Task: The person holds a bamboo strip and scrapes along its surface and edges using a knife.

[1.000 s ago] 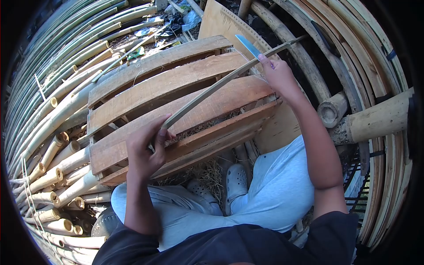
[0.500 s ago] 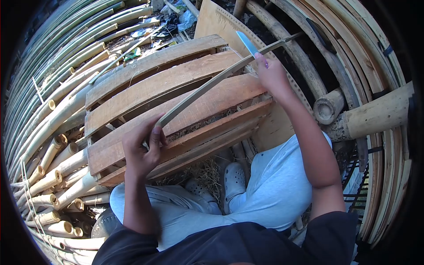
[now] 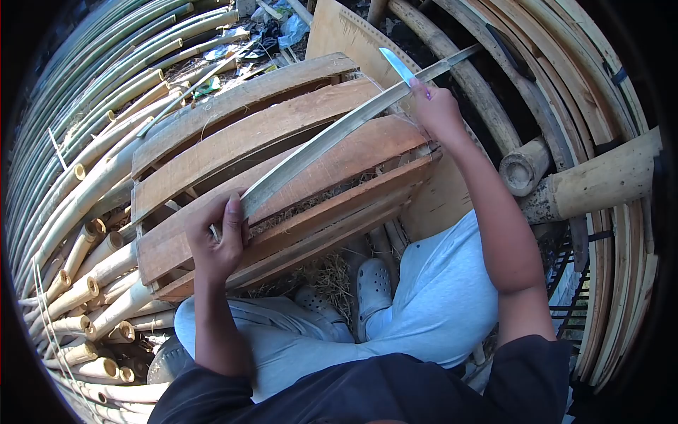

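A person sits with bent knees before a slatted wooden crate (image 3: 258,131), both hands raised over it. The left hand (image 3: 217,237) pinches the near end of a long, flat strip (image 3: 321,145), its thumb along the top and its fingers curled beneath. The strip runs slantwise from that hand, above the crate's slats, up to the right and past the right hand (image 3: 438,113), its far tip in front of a curved pole (image 3: 462,63). Whether the strip touches the crate cannot be told.

The right hand is closed around the handle of a knife (image 3: 397,66), most of which the fingers cover; a bit of purple shows there. The bright blade points up and to the left, meeting the strip near its far end. Whether the right fingers also touch the strip is hard to tell.

A pale board (image 3: 441,205) stands beside the crate's right end. Below the crate, dry straw (image 3: 332,274) lies near the person's grey shoes (image 3: 373,290). Cut bamboo poles (image 3: 95,187) fill the left side, with plastic scraps (image 3: 293,30) beyond the crate. At right, a thick bamboo piece (image 3: 600,182) lies across long wooden strips (image 3: 616,297).
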`<control>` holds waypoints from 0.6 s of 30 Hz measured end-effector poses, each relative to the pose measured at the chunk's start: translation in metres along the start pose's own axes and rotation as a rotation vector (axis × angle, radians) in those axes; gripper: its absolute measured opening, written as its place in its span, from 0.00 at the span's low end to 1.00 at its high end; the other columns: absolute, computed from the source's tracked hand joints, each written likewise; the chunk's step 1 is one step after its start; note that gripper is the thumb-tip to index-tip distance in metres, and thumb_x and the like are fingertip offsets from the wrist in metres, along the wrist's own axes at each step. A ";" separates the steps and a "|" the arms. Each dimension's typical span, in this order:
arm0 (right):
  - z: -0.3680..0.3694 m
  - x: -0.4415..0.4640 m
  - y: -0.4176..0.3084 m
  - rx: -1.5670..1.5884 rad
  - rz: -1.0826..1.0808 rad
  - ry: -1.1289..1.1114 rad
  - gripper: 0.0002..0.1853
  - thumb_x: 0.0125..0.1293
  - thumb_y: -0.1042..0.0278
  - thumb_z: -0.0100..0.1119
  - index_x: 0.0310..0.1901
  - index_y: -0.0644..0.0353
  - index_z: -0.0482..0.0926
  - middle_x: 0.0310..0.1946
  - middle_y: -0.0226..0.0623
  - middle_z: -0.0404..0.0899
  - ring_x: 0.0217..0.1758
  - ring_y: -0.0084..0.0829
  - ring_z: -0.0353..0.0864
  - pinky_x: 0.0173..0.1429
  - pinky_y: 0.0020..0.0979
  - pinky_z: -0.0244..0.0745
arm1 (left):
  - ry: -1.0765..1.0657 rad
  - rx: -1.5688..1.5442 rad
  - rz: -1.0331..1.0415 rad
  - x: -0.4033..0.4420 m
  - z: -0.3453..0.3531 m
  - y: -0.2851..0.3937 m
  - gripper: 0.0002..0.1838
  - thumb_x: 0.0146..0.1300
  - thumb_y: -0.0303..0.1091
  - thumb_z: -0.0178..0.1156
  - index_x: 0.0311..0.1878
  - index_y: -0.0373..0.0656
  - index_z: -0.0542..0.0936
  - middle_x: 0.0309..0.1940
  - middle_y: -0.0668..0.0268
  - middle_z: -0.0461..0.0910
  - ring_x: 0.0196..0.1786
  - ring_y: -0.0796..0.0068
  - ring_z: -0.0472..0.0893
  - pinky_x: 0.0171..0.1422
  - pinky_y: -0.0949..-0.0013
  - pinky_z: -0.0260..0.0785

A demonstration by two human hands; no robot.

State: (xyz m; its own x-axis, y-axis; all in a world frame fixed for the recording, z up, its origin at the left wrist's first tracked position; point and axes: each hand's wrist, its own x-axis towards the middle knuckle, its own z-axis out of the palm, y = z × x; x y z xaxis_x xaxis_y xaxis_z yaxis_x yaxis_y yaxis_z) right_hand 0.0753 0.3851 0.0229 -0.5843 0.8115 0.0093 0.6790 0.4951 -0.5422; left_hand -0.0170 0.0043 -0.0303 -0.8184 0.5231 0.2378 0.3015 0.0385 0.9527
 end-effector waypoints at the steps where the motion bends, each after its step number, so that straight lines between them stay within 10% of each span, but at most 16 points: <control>1: 0.004 -0.005 -0.004 0.016 -0.008 0.059 0.30 0.78 0.42 0.49 0.45 0.65 0.87 0.34 0.59 0.86 0.44 0.58 0.87 0.52 0.50 0.79 | 0.000 0.072 0.023 -0.002 0.001 0.003 0.14 0.79 0.32 0.56 0.49 0.31 0.86 0.19 0.70 0.77 0.21 0.83 0.78 0.27 0.76 0.66; 5: -0.002 -0.003 -0.008 -0.027 -0.027 0.063 0.34 0.77 0.37 0.50 0.43 0.69 0.86 0.27 0.48 0.84 0.34 0.42 0.86 0.44 0.44 0.77 | -0.018 0.071 0.061 -0.001 -0.007 -0.004 0.09 0.73 0.28 0.62 0.49 0.35 0.87 0.22 0.68 0.82 0.22 0.84 0.78 0.28 0.76 0.66; 9: -0.004 0.009 0.002 -0.029 0.017 0.152 0.34 0.78 0.37 0.49 0.46 0.67 0.86 0.31 0.48 0.86 0.36 0.43 0.86 0.47 0.44 0.78 | 0.001 0.301 0.240 -0.001 -0.001 -0.003 0.09 0.68 0.24 0.66 0.50 0.38 0.88 0.25 0.64 0.84 0.23 0.81 0.79 0.29 0.75 0.68; 11: 0.004 -0.006 -0.004 -0.059 -0.028 0.253 0.31 0.78 0.41 0.49 0.45 0.66 0.87 0.40 0.63 0.86 0.50 0.60 0.85 0.57 0.50 0.79 | 0.054 0.386 0.413 0.000 -0.003 -0.006 0.12 0.64 0.21 0.67 0.51 0.41 0.88 0.29 0.61 0.85 0.25 0.76 0.80 0.31 0.73 0.69; 18: -0.005 0.005 0.002 0.039 0.027 0.081 0.31 0.78 0.39 0.50 0.50 0.65 0.86 0.39 0.60 0.86 0.50 0.58 0.86 0.55 0.45 0.79 | 0.044 0.421 0.433 0.003 -0.005 -0.003 0.13 0.63 0.20 0.67 0.51 0.40 0.88 0.30 0.61 0.86 0.25 0.73 0.80 0.31 0.71 0.69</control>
State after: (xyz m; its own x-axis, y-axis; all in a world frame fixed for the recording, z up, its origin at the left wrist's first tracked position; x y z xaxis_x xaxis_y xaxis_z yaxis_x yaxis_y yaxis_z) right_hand 0.0762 0.3919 0.0260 -0.5270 0.8476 0.0617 0.6750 0.4616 -0.5756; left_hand -0.0231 0.0012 -0.0315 -0.5949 0.5306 0.6037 0.7720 0.1680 0.6131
